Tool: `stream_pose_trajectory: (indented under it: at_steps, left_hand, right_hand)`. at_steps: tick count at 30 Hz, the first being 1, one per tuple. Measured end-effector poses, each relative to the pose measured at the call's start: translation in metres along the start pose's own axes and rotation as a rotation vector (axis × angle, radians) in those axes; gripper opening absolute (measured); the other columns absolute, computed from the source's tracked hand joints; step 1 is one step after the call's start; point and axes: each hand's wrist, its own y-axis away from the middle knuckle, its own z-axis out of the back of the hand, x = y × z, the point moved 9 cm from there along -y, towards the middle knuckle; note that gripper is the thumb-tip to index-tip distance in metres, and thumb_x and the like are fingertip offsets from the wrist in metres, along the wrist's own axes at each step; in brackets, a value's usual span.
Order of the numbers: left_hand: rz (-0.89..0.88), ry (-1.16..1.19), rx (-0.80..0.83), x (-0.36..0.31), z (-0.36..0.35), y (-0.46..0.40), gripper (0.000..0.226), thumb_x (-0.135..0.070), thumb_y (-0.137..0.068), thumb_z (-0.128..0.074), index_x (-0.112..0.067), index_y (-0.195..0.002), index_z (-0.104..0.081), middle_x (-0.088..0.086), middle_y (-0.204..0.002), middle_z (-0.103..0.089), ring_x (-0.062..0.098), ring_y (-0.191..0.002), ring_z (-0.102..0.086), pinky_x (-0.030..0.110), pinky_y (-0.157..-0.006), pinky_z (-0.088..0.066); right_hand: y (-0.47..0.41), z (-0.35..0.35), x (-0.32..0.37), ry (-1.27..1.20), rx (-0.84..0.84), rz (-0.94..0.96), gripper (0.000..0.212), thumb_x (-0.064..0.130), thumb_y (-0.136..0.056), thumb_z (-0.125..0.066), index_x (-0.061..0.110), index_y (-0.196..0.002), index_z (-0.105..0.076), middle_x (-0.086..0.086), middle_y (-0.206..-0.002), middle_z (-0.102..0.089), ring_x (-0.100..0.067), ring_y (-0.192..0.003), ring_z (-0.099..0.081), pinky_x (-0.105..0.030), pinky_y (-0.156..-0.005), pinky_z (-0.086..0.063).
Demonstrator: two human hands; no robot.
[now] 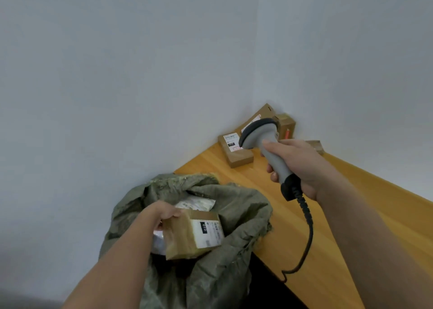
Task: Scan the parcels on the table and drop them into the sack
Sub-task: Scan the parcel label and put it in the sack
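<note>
- We see a plain pale grey wall [140, 62] meeting in a corner above an orange-brown wooden table [328, 215].
- In that corner lie brown cardboard parcels with white labels [236, 150], some resting against the wall.
- Beside the table's near end stands an open olive-green woven sack [234, 273], with a white-wrapped packet [199, 203] visible inside.
- Our left hand [164, 212] grips a small brown cardboard box with a white label [193, 233], fingers curled round its upper edge, holding it over the sack's mouth.
- Our right hand [297, 165] is wrapped tightly round the handle of a grey and black corded barcode scanner [264, 142], held above the table with its head towards the corner parcels.
</note>
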Motion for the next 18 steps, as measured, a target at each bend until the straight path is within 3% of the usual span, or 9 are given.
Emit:
stream_pose_trajectory:
  at_steps: [2,6,11,13,15,18]
  left_hand:
    - [-0.01,0.083,-0.029,0.004,-0.005,-0.004,0.038,-0.024,-0.089,-0.071,0.005,-0.111,-0.06,0.017,-0.103,-0.067,0.028,-0.087,-0.066,0.037,-0.074,-0.057]
    - [-0.002,0.074,-0.035,0.007,-0.017,-0.008,0.04,-0.03,-0.086,-0.074,0.002,-0.101,-0.054,0.017,-0.093,-0.065,0.032,-0.086,-0.067,0.04,-0.076,-0.058]
    - [0.056,-0.048,0.068,0.003,-0.032,-0.024,0.059,-0.04,-0.087,-0.071,0.003,-0.121,-0.053,0.017,-0.108,-0.062,0.029,-0.086,-0.064,0.038,-0.067,-0.054]
    - [0.053,-0.093,0.062,-0.003,-0.039,-0.034,0.06,-0.04,-0.087,-0.071,0.004,-0.124,-0.053,0.018,-0.11,-0.064,0.032,-0.091,-0.066,0.042,-0.075,-0.058]
    - [-0.013,-0.215,-0.046,-0.017,-0.035,-0.043,0.057,-0.043,-0.091,-0.065,0.004,-0.121,-0.055,0.019,-0.113,-0.065,0.033,-0.098,-0.066,0.041,-0.082,-0.058]
    - [-0.119,-0.367,-0.249,-0.045,-0.02,-0.053,0.051,-0.046,-0.093,-0.057,0.002,-0.109,-0.061,0.018,-0.11,-0.065,0.029,-0.094,-0.062,0.033,-0.07,-0.049]
  right_hand:
    - [-0.001,-0.007,-0.005,0.006,-0.001,-0.005,0.031,0.032,-0.095,-0.062,0.004,-0.109,-0.062,-0.012,-0.073,-0.057,-0.017,-0.058,-0.054,-0.026,-0.05,-0.047]
    - [-0.005,-0.011,-0.018,0.01,-0.02,-0.027,0.033,0.031,-0.095,-0.062,0.004,-0.113,-0.061,-0.013,-0.08,-0.056,-0.016,-0.059,-0.055,-0.025,-0.048,-0.047]
    - [-0.01,0.003,-0.04,-0.016,-0.079,-0.081,0.034,0.031,-0.095,-0.062,0.003,-0.115,-0.06,-0.013,-0.085,-0.056,-0.016,-0.062,-0.056,-0.025,-0.049,-0.048]
    - [-0.015,0.012,-0.047,-0.018,-0.096,-0.105,0.032,0.03,-0.096,-0.062,0.002,-0.113,-0.06,-0.013,-0.083,-0.056,-0.016,-0.061,-0.056,-0.025,-0.048,-0.048]
    - [-0.024,0.022,-0.05,-0.024,-0.11,-0.119,0.032,0.029,-0.097,-0.061,0.001,-0.113,-0.06,-0.013,-0.082,-0.055,-0.017,-0.061,-0.054,-0.025,-0.048,-0.047]
    - [-0.047,0.039,-0.05,-0.038,-0.144,-0.134,0.034,0.029,-0.096,-0.061,0.0,-0.114,-0.06,-0.013,-0.079,-0.055,-0.019,-0.061,-0.054,-0.025,-0.048,-0.047]
